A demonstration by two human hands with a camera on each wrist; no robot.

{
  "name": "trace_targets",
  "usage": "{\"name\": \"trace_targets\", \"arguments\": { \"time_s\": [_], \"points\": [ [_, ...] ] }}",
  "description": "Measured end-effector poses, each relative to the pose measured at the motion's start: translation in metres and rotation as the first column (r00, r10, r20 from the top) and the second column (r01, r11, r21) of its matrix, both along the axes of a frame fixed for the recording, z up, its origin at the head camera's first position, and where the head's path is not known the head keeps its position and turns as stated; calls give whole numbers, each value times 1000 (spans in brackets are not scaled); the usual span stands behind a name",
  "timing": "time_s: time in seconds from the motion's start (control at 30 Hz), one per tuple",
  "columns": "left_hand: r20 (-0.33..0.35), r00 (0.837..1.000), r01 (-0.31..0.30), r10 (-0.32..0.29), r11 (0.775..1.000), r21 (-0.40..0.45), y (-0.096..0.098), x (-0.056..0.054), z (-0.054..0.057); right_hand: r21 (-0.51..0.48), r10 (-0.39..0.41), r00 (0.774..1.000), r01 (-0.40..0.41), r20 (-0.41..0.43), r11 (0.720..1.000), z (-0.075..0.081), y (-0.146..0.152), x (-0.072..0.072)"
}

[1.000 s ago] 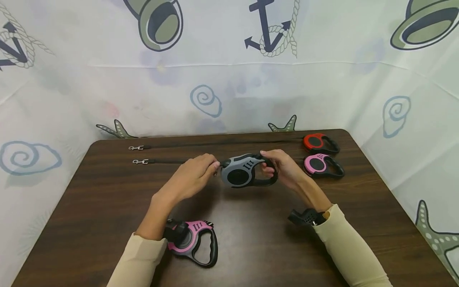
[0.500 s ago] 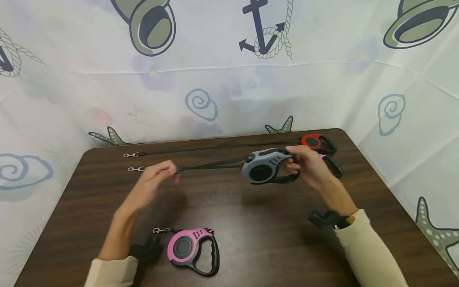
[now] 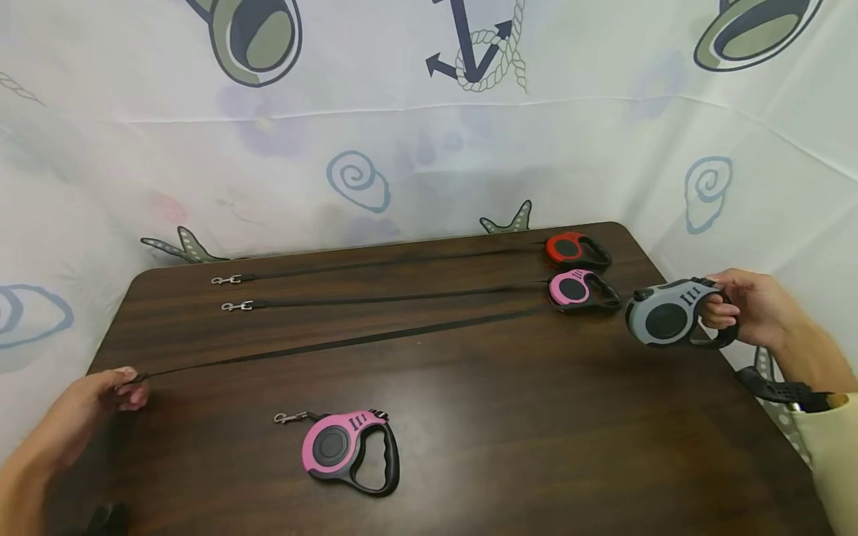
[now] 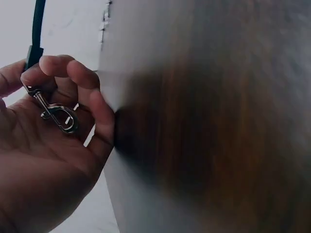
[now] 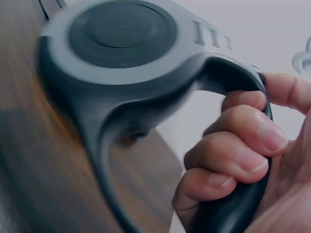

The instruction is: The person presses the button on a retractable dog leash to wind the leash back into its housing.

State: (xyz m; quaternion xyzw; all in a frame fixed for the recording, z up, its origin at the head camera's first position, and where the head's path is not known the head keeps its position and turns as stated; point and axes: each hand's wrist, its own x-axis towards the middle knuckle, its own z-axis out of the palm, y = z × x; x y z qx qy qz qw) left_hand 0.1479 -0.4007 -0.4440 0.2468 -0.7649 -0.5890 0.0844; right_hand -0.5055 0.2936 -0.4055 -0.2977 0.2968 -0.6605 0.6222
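Observation:
My right hand (image 3: 754,309) grips the handle of a grey retractable dog leash (image 3: 666,316) beyond the table's right edge. In the right wrist view, the fingers curl through its black handle loop (image 5: 228,208). At the far left, my left hand (image 3: 87,409) pinches the end of that leash's black strap (image 3: 335,344), which stretches nearly straight across the table. A metal snap hook (image 4: 62,116) hangs against the palm in the left wrist view. Between the hands, nearer the front, a pink leash (image 3: 345,449) lies with its strap wound in and its hook out to the left.
Toward the back of the brown table (image 3: 536,447), a red leash (image 3: 573,251) and another pink leash (image 3: 582,290) lie at the right. Their black straps run left to metal hooks (image 3: 236,306). A patterned curtain (image 3: 402,74) hangs behind the table.
My hands have moved far apart: the left toward the left edge with the hook end, the right outward with the grey leash. Its strap has come out long between them.

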Motion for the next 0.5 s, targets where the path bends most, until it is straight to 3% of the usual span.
{"name": "trace_targets", "arguments": {
  "time_s": [0.17, 0.27, 0.4, 0.5],
  "points": [
    [215, 977, 19, 13, 990, -142, 1, -17, 3, 117, 75, 997, -73, -8, 990, -24, -2, -16],
    [324, 945, 32, 39, 977, -212, 2, -25, 6, 215, 87, 996, -82, -11, 973, -36, -4, -20],
    [422, 903, 40, 80, 963, -268, 2, -26, 9, 347, 96, 995, -100, 28, 933, -48, -5, -21],
    [479, 872, 50, 97, 957, -285, 1, -21, 9, 372, 111, 991, -133, 81, 918, -56, -9, -22]
  ]
}}
